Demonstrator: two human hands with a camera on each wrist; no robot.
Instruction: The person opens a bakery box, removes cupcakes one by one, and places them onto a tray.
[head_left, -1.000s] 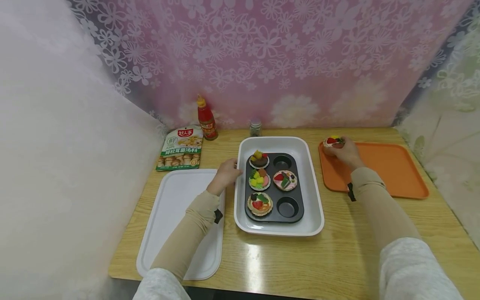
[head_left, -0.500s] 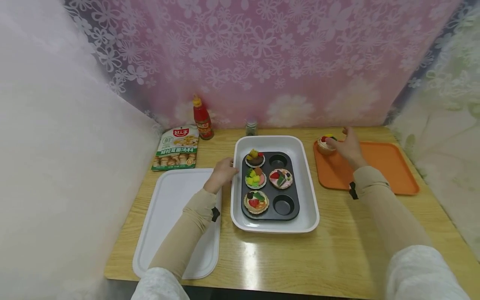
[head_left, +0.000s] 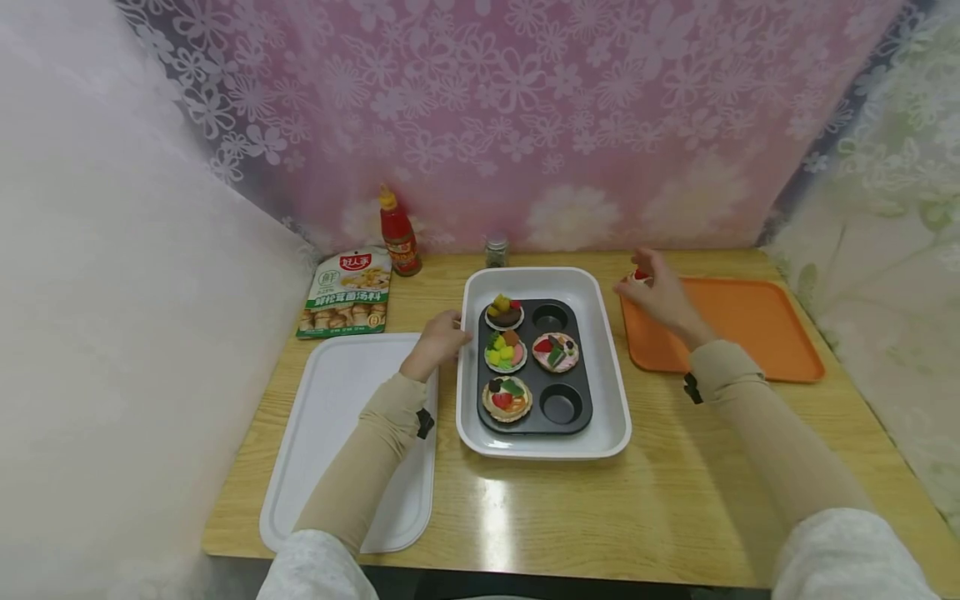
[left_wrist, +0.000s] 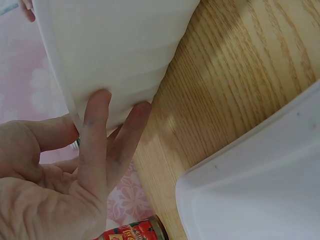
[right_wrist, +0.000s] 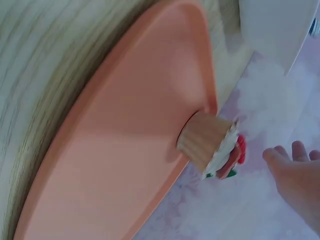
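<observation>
A toy cupcake (right_wrist: 207, 145) with strawberry and cream on top stands upright at the far left corner of an orange tray (head_left: 750, 325). My right hand (head_left: 663, 296), fingers spread, hovers past it; the right wrist view shows a gap between the two. My left hand (head_left: 437, 340) holds the left rim of a deep white basin (head_left: 611, 417), two fingers against its outer wall (left_wrist: 115, 55) and the thumb at the rim. Inside the basin lies a dark muffin tin (head_left: 534, 417). Several toy cakes fill its left column and the middle right cup; two right cups are bare.
A flat white tray (head_left: 322, 433) lies at the left. Behind it are a green-and-white food packet (head_left: 348, 292), a red sauce bottle (head_left: 399, 237) and a small glass jar (head_left: 497, 252). A pink flowered curtain (head_left: 480, 125) hangs at the table's back.
My right hand has let go of the cupcake, which now stands on the orange tray. The hand has opened and shifted up and left. My left hand stays on the basin.
</observation>
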